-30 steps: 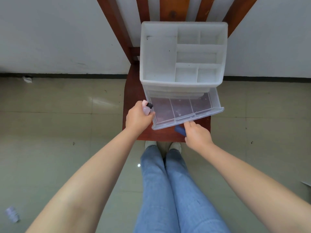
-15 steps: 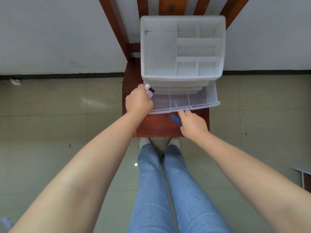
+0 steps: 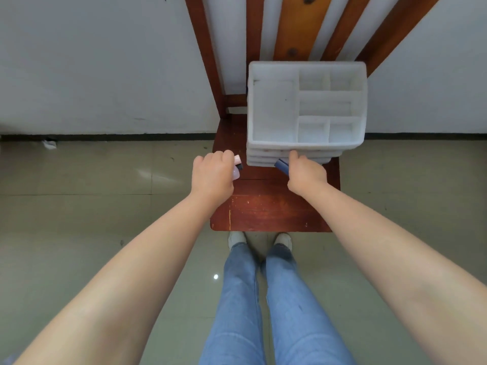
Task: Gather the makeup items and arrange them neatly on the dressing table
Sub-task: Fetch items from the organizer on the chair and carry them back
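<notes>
We see the clear drawer, open before, now pushed into the white plastic organizer at the upper centre. The left hand keeps its grip curled around small pink bottles; the right hand holds a blue tube against the organizer's front.

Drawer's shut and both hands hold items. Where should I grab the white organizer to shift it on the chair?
Probably grip the organizer by its two outer side walls, coming from above: the top is open and rimmed, the back sits near the chair slats, and the front faces the right hand.
</notes>
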{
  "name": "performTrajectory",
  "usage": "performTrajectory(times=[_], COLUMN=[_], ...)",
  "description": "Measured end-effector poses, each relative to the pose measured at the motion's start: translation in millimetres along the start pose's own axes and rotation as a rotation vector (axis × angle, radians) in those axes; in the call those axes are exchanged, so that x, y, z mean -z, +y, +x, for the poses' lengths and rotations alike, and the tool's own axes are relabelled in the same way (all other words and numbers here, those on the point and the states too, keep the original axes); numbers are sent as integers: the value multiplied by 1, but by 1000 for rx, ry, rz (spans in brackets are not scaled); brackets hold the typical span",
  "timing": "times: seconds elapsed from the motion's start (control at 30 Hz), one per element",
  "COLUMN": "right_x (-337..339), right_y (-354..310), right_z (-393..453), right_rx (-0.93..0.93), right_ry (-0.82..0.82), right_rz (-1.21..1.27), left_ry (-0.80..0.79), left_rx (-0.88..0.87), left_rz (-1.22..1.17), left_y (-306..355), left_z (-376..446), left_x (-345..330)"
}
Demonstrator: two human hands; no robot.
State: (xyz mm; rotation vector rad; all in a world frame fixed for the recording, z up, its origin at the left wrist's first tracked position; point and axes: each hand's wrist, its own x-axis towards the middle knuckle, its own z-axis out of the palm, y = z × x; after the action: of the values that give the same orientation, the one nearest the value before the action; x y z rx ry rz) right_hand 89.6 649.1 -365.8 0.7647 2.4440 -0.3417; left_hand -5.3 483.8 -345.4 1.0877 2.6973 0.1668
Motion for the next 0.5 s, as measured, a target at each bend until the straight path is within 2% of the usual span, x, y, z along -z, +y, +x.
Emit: performTrajectory(times=[0.13,0.27,0.33,0.43,0.5], right_x=[9,28,45,72,90], right_y=[1,-16,-32,-62,-85], right_z=[-16,-41,-52,-68,-81], right_rx=[68,259,388,587,714], right_ry=[-67,-26,11,72,127], right_rz=[-110,-189,-236,-315,-392], left_ry=[61,42,83,152,56], left_rx=[-56,23,70,201,381], left_rz=[65,221,280,335,319], left_y=[-5,-12,-14,-18,-20], left_z=[-13,-32,-51,-81,-107], left_x=[31,67,88,110,128])
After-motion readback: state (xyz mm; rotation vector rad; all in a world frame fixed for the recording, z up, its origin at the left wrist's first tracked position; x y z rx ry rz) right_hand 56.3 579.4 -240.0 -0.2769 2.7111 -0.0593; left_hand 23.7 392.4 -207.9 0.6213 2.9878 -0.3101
